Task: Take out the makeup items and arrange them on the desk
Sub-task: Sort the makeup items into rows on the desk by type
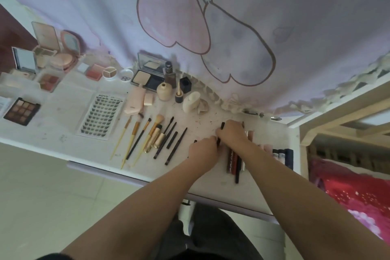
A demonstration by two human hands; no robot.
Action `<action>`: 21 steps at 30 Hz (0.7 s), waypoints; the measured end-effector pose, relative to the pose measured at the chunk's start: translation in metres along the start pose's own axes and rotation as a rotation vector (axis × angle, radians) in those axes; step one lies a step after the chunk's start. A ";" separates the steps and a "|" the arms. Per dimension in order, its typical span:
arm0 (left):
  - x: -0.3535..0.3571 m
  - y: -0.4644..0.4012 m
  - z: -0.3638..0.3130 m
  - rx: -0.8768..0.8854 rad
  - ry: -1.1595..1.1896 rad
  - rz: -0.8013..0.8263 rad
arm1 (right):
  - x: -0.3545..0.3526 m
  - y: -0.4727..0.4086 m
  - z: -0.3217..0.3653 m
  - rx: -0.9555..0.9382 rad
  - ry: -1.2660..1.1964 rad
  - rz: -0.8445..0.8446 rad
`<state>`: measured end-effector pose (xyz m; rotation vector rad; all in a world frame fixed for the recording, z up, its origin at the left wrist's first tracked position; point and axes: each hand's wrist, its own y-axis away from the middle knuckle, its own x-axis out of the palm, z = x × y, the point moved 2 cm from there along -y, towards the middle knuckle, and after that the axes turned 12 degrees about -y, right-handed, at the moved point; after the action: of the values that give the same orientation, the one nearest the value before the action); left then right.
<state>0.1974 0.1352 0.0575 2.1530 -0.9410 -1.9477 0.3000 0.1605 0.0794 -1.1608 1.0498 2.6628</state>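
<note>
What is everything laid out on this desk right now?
Desk: one, white, under a lilac curtain.
Compacts and blush pans: several, pink and beige, far left.
Eyeshadow palette: one, brown shades, left edge.
Lash tray: one, white.
Brushes: a row, wooden, gold and black handles, centre.
Bottles: several, beige and black, back centre.
Tubes and pencils: several, dark, beside the hands.
Left hand: grips a black pencil.
Right hand: on the pencils, grip unclear.

Right hand hides lipstick tops; fingers' grasp on black pencil unclear.
</note>
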 end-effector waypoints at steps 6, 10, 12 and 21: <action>-0.020 0.008 0.005 0.005 0.267 0.004 | -0.010 0.000 -0.001 0.068 -0.479 0.057; -0.020 0.028 0.007 0.101 0.269 0.105 | -0.042 -0.003 -0.021 0.131 -0.741 -0.102; -0.009 0.038 0.016 0.055 0.269 0.113 | -0.055 0.003 -0.029 0.088 -0.690 -0.048; -0.001 0.039 0.028 -0.082 0.180 0.017 | 0.007 0.044 -0.031 0.026 -0.364 0.066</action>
<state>0.1571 0.1132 0.0715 2.2201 -0.8313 -1.7182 0.3011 0.1067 0.0841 -0.6088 1.0647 2.7523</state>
